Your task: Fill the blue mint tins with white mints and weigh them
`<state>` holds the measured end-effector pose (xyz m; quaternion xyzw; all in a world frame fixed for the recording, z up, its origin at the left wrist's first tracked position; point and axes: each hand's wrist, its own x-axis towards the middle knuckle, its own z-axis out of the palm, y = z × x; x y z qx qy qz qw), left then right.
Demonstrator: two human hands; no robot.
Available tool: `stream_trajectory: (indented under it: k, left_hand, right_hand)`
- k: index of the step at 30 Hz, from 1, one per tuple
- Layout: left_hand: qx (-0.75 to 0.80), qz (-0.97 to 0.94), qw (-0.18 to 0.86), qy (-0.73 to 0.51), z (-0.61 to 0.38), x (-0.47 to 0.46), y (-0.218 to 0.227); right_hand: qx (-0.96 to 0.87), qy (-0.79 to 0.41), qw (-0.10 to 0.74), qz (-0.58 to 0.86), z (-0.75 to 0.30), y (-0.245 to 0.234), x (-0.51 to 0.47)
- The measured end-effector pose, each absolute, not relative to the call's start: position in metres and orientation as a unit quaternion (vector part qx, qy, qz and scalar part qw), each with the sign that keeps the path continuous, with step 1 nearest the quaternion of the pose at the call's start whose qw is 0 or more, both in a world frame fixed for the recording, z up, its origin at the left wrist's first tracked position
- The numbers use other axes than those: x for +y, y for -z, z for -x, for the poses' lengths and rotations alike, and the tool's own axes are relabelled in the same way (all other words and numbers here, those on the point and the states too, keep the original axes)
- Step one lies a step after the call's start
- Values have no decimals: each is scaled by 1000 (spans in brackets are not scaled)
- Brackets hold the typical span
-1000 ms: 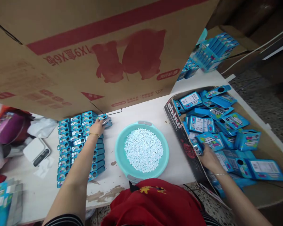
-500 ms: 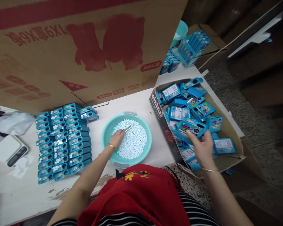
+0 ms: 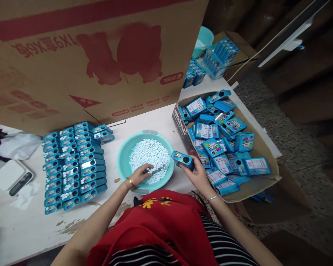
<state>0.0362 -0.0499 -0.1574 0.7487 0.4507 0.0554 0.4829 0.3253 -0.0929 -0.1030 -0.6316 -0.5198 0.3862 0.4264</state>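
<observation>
My left hand point(image 3: 138, 175) is closed around a small metal scoop point(image 3: 157, 170), dipped among white candies point(image 3: 147, 150) in a turquoise basin point(image 3: 122, 152). Candies partly cover the scoop, so its full shape is hidden. By the basin's right rim, my right hand point(image 3: 197, 176) grips a small blue candy box point(image 3: 182, 159), tilted, with a dark round opening on its top facing up. To the right, an open cardboard carton point(image 3: 180, 127) contains many similar blue boxes point(image 3: 213, 147) lying in a jumble.
Rows of blue boxes point(image 3: 92, 170), some with white candies on top, stand on the white table point(image 3: 24, 225) at left. Beyond them is a white scale point(image 3: 9, 175). A large cardboard box point(image 3: 105, 92) walls off the back. Another turquoise basin point(image 3: 207, 34) sits behind it.
My right hand has lifted a blue box out of the carton and brought it left to the basin's edge. My left hand has shifted slightly towards me with the scoop, deeper among the candies.
</observation>
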Motion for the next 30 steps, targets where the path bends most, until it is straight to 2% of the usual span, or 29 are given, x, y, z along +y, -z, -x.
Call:
stream_trajectory:
  k: [5,8,12,17,20,24,28,30]
  left_hand:
    - [416,-765,481,-103,-22,-30,83]
    - [381,-807,445,-83,-26,-18,38]
    - [368,-858,358,15,-45,-9,-2]
    - [420,-858,209,207,-87,-16,-41]
    - [408,-861,158,258,-104,-22,-59]
    - [426,-867,146,214,-85,-14,-43]
    - [530,-814,201,129,-39,7,35]
    - [576,-774,232,127,-25,12,83]
  right_hand:
    - [-643,-306,377,593,-319,99,-83]
    - [-689,-292,362,556,-303,99,-74]
    - [-720,-282,356,525,-282,103,-68]
    - [-739,-269,348,511,-269,111,-68]
    - [-735,-275,357,507,-268,115,-68]
    - [-712,-282,375,523,-272,118,-64]
    - [-674,-298,387,554,-281,116,-58]
    - [-658,-306,394,565,-285,114,-56]
